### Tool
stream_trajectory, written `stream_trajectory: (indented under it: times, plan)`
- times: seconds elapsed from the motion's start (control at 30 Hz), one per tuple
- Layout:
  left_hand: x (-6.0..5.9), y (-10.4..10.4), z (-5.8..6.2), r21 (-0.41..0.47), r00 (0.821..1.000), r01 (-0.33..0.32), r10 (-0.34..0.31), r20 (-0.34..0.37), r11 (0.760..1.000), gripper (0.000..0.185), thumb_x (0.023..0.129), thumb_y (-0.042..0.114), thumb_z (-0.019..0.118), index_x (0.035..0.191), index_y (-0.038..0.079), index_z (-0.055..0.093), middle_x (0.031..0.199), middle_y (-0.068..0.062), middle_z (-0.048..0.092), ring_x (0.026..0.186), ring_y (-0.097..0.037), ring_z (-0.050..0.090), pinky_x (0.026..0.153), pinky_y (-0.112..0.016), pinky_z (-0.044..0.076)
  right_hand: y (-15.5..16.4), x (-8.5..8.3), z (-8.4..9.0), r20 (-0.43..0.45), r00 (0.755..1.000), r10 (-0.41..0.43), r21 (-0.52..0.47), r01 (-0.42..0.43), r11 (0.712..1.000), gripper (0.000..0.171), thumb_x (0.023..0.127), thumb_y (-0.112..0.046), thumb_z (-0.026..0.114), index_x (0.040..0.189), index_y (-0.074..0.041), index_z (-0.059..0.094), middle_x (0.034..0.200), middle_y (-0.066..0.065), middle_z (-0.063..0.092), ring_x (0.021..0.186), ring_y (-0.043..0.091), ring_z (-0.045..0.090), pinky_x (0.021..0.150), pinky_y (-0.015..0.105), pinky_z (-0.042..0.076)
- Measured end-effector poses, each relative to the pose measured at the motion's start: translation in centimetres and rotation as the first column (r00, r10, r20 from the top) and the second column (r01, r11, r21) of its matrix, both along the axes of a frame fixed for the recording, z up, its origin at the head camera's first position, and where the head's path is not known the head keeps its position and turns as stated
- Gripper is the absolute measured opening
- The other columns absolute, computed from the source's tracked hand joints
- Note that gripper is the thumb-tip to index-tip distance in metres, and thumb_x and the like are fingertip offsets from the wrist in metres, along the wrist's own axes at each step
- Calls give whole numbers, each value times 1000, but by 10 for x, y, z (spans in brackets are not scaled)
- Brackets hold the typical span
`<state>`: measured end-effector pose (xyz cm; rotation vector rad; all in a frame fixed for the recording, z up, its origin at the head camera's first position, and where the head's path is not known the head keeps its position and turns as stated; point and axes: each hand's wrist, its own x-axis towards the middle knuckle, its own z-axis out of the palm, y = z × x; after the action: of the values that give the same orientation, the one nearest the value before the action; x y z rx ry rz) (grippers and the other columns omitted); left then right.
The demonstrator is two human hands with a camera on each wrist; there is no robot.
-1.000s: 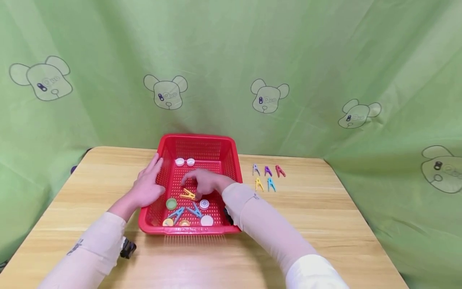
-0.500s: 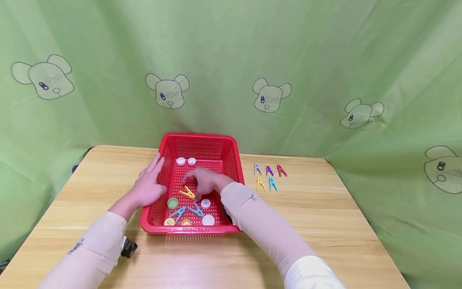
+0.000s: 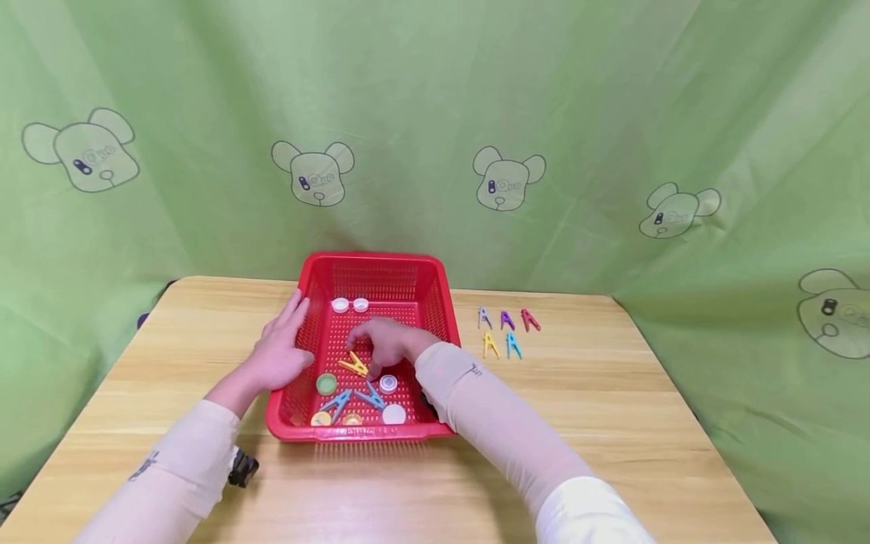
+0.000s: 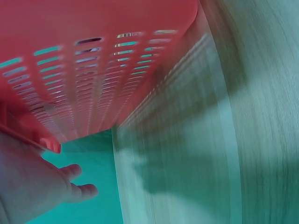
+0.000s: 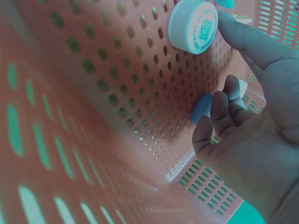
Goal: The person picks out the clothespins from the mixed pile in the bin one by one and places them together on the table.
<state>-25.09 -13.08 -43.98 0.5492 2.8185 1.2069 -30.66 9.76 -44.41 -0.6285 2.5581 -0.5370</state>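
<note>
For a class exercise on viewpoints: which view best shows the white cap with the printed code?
The right wrist view: the white cap appears large beside the right hand, its code plain. The head view shows it small in the red basket, code unreadable. The left wrist view shows the basket's outside, the cap indiscernible.

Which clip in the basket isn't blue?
The yellow clip, beside the right hand; the other two clips visible inside, nearer the basket's front rim, are blue.

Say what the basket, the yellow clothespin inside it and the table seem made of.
Basket: likely plastic, slightly glossy, moulded with regular slots. Yellow clothespin: probably plastic, evenly coloured; finish unclear. Table: wood or laminate, showing grain and a soft sheen.
</note>
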Motion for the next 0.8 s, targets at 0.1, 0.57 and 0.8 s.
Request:
stream_trajectory:
  times: [0.1,0.57,0.8]
  plan:
    - [-1,0,0,-4,1000,5,-5,1,1000,99,77,0,65,160,2,11,167,-8,-8,142,-55,7,102,-79,15,-1,0,2,-22,1000,9,3,-9,1000,48,72,-13,90,114,-26,69,111,-4,61,102,14,54,92,35,49]
    - [-3,0,0,-27,1000,12,-12,-6,1000,101,75,2,66,160,2,11,167,-8,-9,142,-55,8,103,-78,15,2,2,17,-36,998,-55,-80,52,995,49,71,-23,91,112,-17,66,100,1,64,90,15,57,79,27,50]
    - [-1,1,1,-47,1000,-11,12,9,999,99,77,3,65,160,3,10,167,-7,-9,142,-54,8,104,-77,15,7,3,24,-51,996,-74,-125,67,990,46,71,-29,91,108,-18,66,99,0,63,90,16,57,76,27,50]
